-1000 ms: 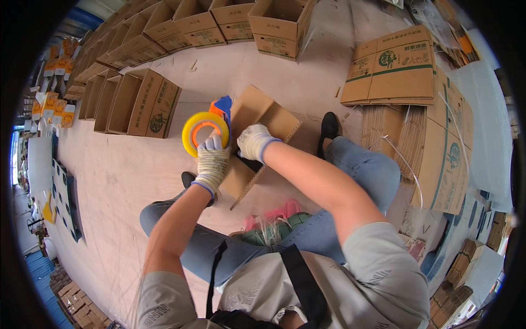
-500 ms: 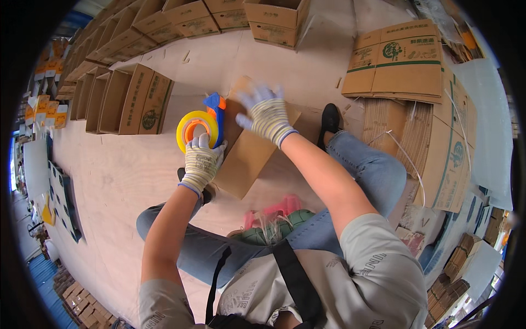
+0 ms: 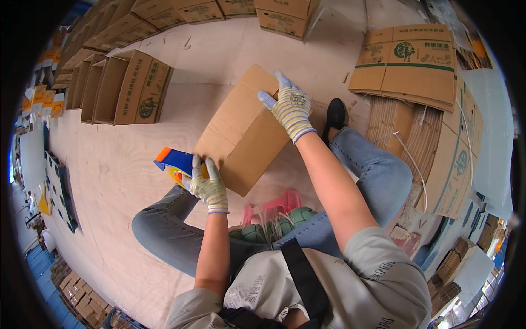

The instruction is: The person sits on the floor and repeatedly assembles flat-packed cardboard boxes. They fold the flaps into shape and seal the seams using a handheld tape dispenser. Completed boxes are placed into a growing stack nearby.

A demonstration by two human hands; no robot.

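Note:
A plain brown cardboard box (image 3: 227, 123) lies tilted in front of me, with a seam running along its upper face. My right hand (image 3: 293, 112), in a striped knit glove, grips its far right edge, thumb on the top face and fingers over the side. My left hand (image 3: 208, 189), gloved the same way, is closed around a tape dispenser (image 3: 181, 160), blue with an orange tip. Most of the yellow tape roll is hidden by that hand. Its fingertips also touch the box's near left edge.
Open printed cartons (image 3: 134, 90) stand at the left, and a row of cartons (image 3: 156, 16) lines the far side. Flattened cartons (image 3: 405, 66) are stacked at the right beside loose white strapping (image 3: 408, 151). A pink stool (image 3: 285, 203) sits between my bent legs.
The tape dispenser has moved off the box to its near left side and turned. My right hand has gone from blurred motion above the box to gripping its far right edge. The box has shifted.

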